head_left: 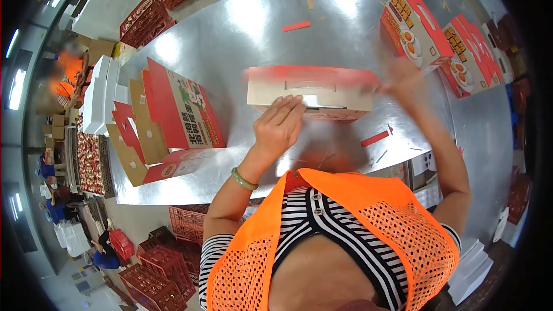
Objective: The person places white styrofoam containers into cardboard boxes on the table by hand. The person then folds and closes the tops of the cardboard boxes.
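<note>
A cream and red cardboard carton (271,89) with a handle slot lies before me on the metal table (247,52). Its far red edge is smeared by motion. My left hand (279,124), a green bangle on its wrist, grips the carton's near edge. The fingers reach over onto the cream panel, close together, and the thumb is mostly hidden. At the carton's right end is my right hand (403,80), too blurred to show its fingers. Whether it touches the carton I cannot tell.
Partly folded cartons (178,109) stand open at left. Two printed red cartons, one nearer (412,29) and one farther right (469,57), stand at right. Red strips (375,138) lie on the table. Red crates (152,288) sit on the floor; another person (72,75) is at far left.
</note>
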`<state>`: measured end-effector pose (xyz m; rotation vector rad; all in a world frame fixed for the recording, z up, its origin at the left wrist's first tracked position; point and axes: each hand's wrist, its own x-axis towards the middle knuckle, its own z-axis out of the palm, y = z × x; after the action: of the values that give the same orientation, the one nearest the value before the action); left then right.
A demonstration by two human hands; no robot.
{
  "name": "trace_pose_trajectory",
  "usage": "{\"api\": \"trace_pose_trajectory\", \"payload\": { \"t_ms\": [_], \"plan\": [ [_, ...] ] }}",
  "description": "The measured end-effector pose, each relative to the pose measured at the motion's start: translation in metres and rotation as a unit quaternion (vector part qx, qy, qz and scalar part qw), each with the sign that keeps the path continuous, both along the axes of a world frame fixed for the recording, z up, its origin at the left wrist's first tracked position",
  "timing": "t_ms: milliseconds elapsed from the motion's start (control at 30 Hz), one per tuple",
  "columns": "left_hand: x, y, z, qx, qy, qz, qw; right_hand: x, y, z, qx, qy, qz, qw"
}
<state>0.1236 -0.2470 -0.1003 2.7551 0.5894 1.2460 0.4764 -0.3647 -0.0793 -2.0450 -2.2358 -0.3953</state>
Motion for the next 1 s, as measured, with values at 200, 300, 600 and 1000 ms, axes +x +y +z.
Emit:
{"api": "trace_pose_trajectory", "payload": {
  "t_ms": [200,300,600,1000],
  "plan": [
    [0.005,-0.008,0.009,-0.016,0.017,0.015,1.000,-0.032,0.011,0.090,0.121,0.415,0.044,0.901],
    [-0.001,-0.003,0.002,-0.002,0.039,0.001,0.999,-0.060,0.056,0.088,0.020,0.543,0.124,0.830],
    [0.032,0.010,0.038,-0.030,0.182,0.005,0.983,-0.070,0.083,0.094,-0.168,0.633,0.035,0.755],
    [0.035,-0.016,0.008,0.034,0.120,0.093,0.988,-0.100,0.059,0.064,-0.177,0.409,0.164,0.880]
  ]
}}
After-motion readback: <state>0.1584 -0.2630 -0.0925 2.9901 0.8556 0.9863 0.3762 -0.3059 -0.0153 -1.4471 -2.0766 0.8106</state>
